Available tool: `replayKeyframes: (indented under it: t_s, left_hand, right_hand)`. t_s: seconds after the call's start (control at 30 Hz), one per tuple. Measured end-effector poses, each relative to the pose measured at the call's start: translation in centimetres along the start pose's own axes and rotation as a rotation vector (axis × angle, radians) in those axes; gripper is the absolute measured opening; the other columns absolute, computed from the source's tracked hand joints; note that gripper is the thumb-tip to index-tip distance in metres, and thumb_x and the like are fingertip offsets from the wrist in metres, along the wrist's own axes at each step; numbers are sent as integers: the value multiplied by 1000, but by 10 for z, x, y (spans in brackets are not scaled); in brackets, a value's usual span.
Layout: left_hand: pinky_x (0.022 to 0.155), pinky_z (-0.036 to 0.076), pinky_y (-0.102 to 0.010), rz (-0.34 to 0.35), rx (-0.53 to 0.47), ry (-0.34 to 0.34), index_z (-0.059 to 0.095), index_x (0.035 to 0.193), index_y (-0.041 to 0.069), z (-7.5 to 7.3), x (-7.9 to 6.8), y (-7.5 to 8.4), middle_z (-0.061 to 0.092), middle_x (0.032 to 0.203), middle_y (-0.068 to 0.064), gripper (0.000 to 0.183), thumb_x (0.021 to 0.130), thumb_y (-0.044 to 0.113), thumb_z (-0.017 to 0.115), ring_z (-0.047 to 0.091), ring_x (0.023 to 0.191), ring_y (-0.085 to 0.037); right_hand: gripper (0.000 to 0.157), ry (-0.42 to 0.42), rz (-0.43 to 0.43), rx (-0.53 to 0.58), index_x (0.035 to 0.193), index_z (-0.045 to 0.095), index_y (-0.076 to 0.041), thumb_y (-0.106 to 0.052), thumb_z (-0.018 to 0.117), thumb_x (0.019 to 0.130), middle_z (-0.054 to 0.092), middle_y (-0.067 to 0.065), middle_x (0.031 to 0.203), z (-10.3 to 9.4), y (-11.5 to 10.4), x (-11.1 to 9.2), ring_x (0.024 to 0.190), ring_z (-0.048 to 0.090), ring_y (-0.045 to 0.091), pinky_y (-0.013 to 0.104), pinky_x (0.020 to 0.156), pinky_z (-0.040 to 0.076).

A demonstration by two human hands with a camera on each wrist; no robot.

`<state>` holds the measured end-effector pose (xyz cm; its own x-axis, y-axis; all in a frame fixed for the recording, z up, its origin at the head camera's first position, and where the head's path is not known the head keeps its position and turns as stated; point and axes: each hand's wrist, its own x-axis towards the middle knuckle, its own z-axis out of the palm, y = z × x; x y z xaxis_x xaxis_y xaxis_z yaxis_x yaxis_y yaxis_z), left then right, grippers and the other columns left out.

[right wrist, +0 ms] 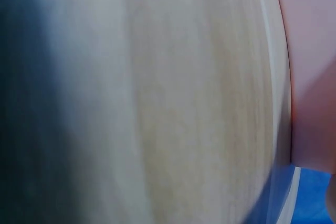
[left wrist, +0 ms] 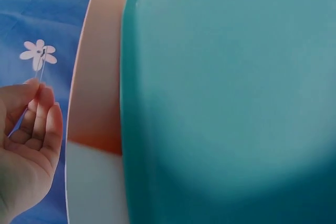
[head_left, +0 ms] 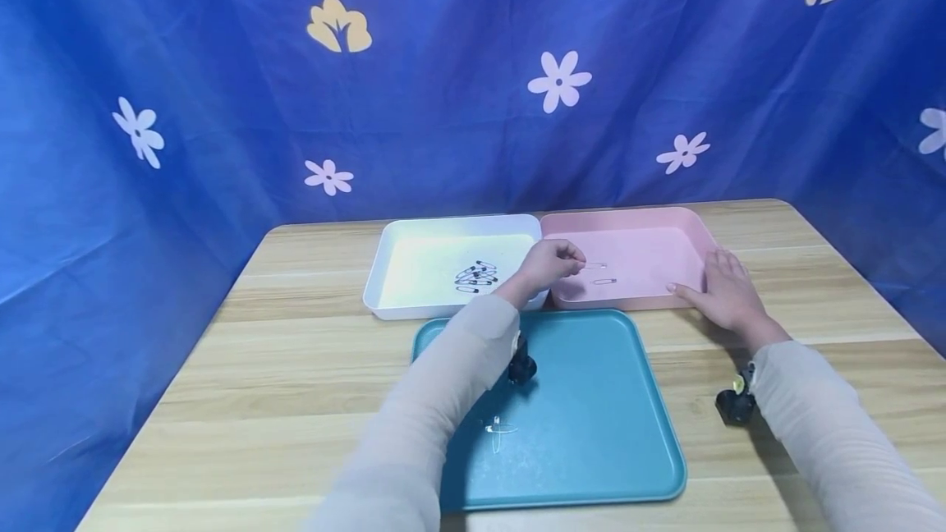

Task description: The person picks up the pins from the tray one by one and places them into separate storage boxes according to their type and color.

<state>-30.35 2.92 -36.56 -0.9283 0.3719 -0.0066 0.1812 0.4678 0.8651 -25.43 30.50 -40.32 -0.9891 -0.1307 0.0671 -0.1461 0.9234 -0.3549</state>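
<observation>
Over the left part of the pink tray (head_left: 650, 302), my left hand (head_left: 547, 263) pinches a safety pin (left wrist: 42, 66) between thumb and forefinger; the pin points away from the fingertips. Another safety pin (head_left: 604, 281) lies on the pink tray's floor. My right hand (head_left: 727, 292) rests on that tray's front right corner, its fingers extended along the side and its thumb at the front rim. To the left, the white tray (head_left: 414, 312) bears a cluster of safety pins (head_left: 476, 277) with dark heads. Clear or pale pins (head_left: 498, 430) lie crossed in the teal tray (head_left: 591, 433).
All three trays stand on a wooden table (head_left: 296, 368), the teal one nearest me. A blue curtain (head_left: 443, 130) with flower prints hangs behind the table. A black wrist camera (head_left: 521, 364) sits under the left forearm, and another (head_left: 736, 405) beside the right.
</observation>
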Motion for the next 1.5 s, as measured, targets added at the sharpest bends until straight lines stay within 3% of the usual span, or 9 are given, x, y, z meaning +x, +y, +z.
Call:
replayKeyframes:
  t_s: [0.17, 0.47, 0.67, 0.93, 1.17, 1.3, 1.5]
  left_hand:
    - [59, 46, -16, -8, -10, 9, 63, 83, 1, 11, 7, 3, 59, 74, -4, 6, 79, 4, 60, 54, 65, -9]
    - [58, 42, -16, -25, 62, 22, 64, 81, 5, 23, 16, 3, 59, 73, -1, 5, 80, 6, 59, 52, 63, -8]
    - [64, 39, -15, -36, 149, 43, 66, 79, 6, 31, 24, 5, 59, 68, 2, 6, 79, 6, 60, 51, 64, -7]
    - [52, 39, -17, -136, 163, 47, 66, 74, 7, 43, 30, 6, 57, 66, 1, 8, 76, 2, 60, 48, 62, -10]
    - [58, 37, -17, -166, 253, 36, 66, 71, 10, 46, 33, 3, 58, 68, 2, 6, 75, 5, 63, 47, 68, -11]
    - [57, 38, -18, -199, 269, 50, 65, 71, 10, 48, 33, 4, 54, 64, 4, 6, 76, 7, 63, 47, 67, -11]
    - [62, 40, -19, -251, 287, 57, 64, 73, 11, 51, 34, 4, 57, 71, 2, 8, 77, 6, 60, 48, 69, -11]
  right_hand:
    - [98, 4, -4, 0, 128, -1, 19, -56, 41, 81, 0, 38, 132, 2, 1, 2, 123, -2, 45, 50, 99, -3]
    - [98, -1, 3, -1, 127, -1, 20, -56, 41, 81, -1, 39, 131, 1, 2, 1, 123, -2, 46, 51, 98, -4]
    - [98, -18, 10, -4, 127, -2, 19, -56, 40, 82, -2, 38, 132, 2, 2, 1, 123, -3, 46, 51, 98, -5]
    - [97, -22, 15, -6, 127, -2, 20, -56, 39, 82, -3, 38, 131, 1, 2, 2, 123, -4, 45, 51, 98, -5]
    - [97, -19, 16, 0, 127, -2, 19, -56, 40, 82, -3, 38, 132, -1, 2, 2, 123, -5, 45, 51, 98, -5]
    - [98, -19, 13, -10, 127, -3, 19, -57, 39, 82, -4, 38, 132, -1, 3, 3, 123, -4, 45, 50, 98, -6]
    - [97, 0, 4, -8, 127, 0, 20, -56, 40, 82, -1, 38, 132, 1, 3, 3, 123, -2, 46, 50, 99, -4]
